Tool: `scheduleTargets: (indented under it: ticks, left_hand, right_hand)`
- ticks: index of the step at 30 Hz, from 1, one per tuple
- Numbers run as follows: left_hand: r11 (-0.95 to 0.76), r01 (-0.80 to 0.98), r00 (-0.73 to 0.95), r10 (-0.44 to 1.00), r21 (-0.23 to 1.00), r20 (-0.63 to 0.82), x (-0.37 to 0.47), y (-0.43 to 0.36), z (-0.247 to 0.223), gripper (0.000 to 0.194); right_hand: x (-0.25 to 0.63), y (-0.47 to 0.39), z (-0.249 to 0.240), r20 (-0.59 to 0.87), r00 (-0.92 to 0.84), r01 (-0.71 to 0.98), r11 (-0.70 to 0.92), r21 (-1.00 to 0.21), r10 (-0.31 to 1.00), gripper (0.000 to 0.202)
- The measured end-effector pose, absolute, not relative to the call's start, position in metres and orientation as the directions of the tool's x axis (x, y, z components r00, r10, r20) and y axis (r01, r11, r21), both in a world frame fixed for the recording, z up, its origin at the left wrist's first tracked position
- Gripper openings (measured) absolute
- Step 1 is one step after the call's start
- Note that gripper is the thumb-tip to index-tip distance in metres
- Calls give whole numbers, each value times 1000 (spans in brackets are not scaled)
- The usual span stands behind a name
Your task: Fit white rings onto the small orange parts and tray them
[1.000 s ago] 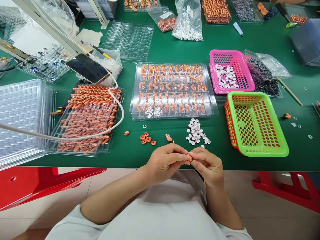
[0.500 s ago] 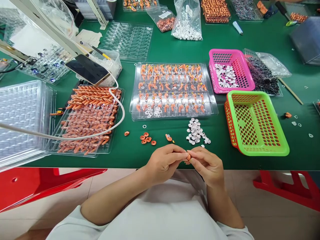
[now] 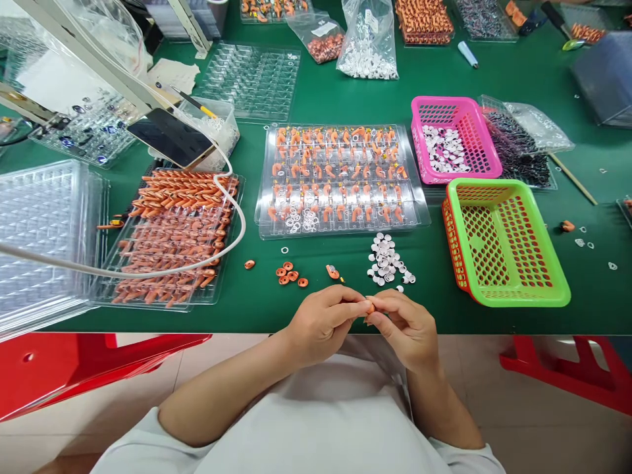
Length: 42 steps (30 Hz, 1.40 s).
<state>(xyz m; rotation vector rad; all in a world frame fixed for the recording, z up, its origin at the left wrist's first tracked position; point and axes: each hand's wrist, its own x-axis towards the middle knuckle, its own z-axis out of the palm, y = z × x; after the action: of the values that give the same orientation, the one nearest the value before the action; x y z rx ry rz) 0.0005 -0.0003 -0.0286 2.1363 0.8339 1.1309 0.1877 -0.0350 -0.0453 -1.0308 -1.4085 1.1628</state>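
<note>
My left hand and my right hand meet at the table's front edge, fingertips pinched together on a small orange part, mostly covered by the fingers. Just beyond them lies an orange piece with a small yellow bit beside it. A pile of round white pieces is spread beyond my right hand. Several orange oval caps are grouped beyond my left hand. Behind them, a clear tray carries rows of curved orange parts and some loose white rings.
At the right stand a green basket and a pink basket with white pieces. Trays of orange parts, a phone and a looping white cable are at the left. Bags lie at the back, including one of white pieces.
My right hand has shifted slightly left, and its fingers sit a little closer around the orange part. The rest of the scene is nearly unchanged.
</note>
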Motion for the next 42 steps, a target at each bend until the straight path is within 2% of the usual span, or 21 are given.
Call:
scheduleTargets:
  ticks: [6,12,17,24,30,37,42]
  left_hand:
    - [-664,288,444,731,690,518,0,-2,-31,33]
    - [-666,308,401,739,679,542,3,-5,-33,35]
    - [-651,288,395,749,702,532,2,-5,-33,39]
    - [-636,282,379,762,719,525,4,-7,-33,42]
    - [-637,280,361,763,718,536,8,-10,-31,38]
    - [-535,257,343,829,805,441,7,-4,-19,27]
    - [-352,223,345,901,909,265,6,5,-12,17]
  right_hand:
    - [180,-37,-42,167,-64,104,173,-979,984,31]
    - [174,-36,-37,297,-7,195,292,-936,955,33]
    - [172,-37,-36,340,-21,274,333,-902,940,34]
    - [171,-37,-34,283,-33,260,281,-924,959,28]
    - [173,-36,-31,290,-24,253,286,-924,957,27]
    - [178,-32,-31,343,-49,338,338,-878,938,28]
    - [181,-30,-29,402,-91,404,402,-822,911,30]
